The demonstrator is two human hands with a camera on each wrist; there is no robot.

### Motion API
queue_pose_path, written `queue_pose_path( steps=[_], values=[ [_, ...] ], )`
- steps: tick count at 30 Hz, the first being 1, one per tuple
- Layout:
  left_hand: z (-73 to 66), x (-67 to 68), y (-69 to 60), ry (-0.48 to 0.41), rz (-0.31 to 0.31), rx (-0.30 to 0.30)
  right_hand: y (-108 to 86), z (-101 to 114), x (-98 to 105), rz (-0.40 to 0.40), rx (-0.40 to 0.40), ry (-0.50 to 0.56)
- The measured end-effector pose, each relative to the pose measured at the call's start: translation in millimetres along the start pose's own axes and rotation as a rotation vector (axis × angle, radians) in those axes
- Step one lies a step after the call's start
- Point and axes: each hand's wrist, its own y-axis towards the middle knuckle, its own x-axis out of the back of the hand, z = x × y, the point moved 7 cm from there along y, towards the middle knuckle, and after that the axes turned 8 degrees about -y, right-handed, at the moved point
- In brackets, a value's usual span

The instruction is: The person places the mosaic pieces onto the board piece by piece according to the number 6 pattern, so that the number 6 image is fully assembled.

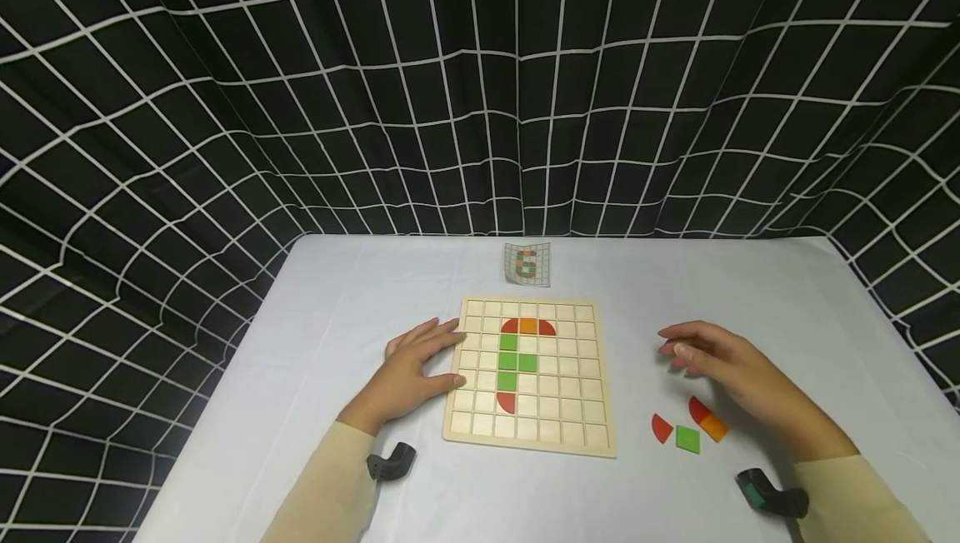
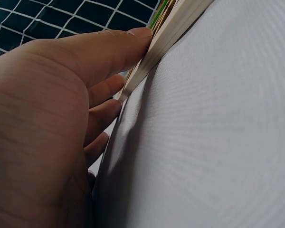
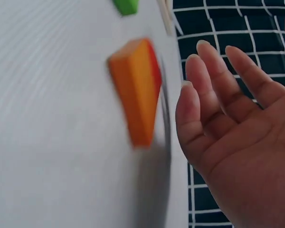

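A square wooden grid board [image 1: 570, 410] lies on the white table, with red, orange and green pieces set in its cells. My left hand [image 1: 412, 372] rests at the board's left edge, thumb and fingertips touching the rim; the left wrist view shows the thumb [image 2: 118, 50] against the wooden side. To the right of the board, my right hand [image 1: 720, 360] hovers above the table with loosely bent fingers and holds nothing. Below it lie a green square [image 1: 687, 440], a red quarter-circle [image 1: 662, 428], another red quarter-circle [image 1: 698, 409] and an orange square [image 1: 714, 426], the last two touching.
Behind the board lies a small printed card [image 1: 527, 265] with a coloured pattern on a grid. Dark wrist devices sit by the left wrist [image 1: 392, 462] and the right wrist [image 1: 772, 495]. A black curtain with white grid lines [image 1: 480, 93] surrounds the table's back and sides.
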Motion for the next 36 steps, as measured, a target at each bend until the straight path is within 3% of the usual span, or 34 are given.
queue_pose_path(
  steps=[5,13,19,36],
  values=[
    [0.6,-0.3,0.7,0.005,0.000,-0.003,-5.1,-14.3,0.0,0.003,-0.065,-0.053],
    [0.8,-1.0,1.3,0.006,-0.003,-0.005,-13.3,-27.5,0.4,0.018,-0.062,-0.019],
    [0.7,-1.2,0.8,0.009,0.007,0.002,-19.9,-41.5,2.0,0.021,-0.098,-0.072],
    [1.2,-1.0,0.0,0.015,0.008,0.008,-30.7,-38.8,3.8,0.049,0.002,-0.223]
  ],
)
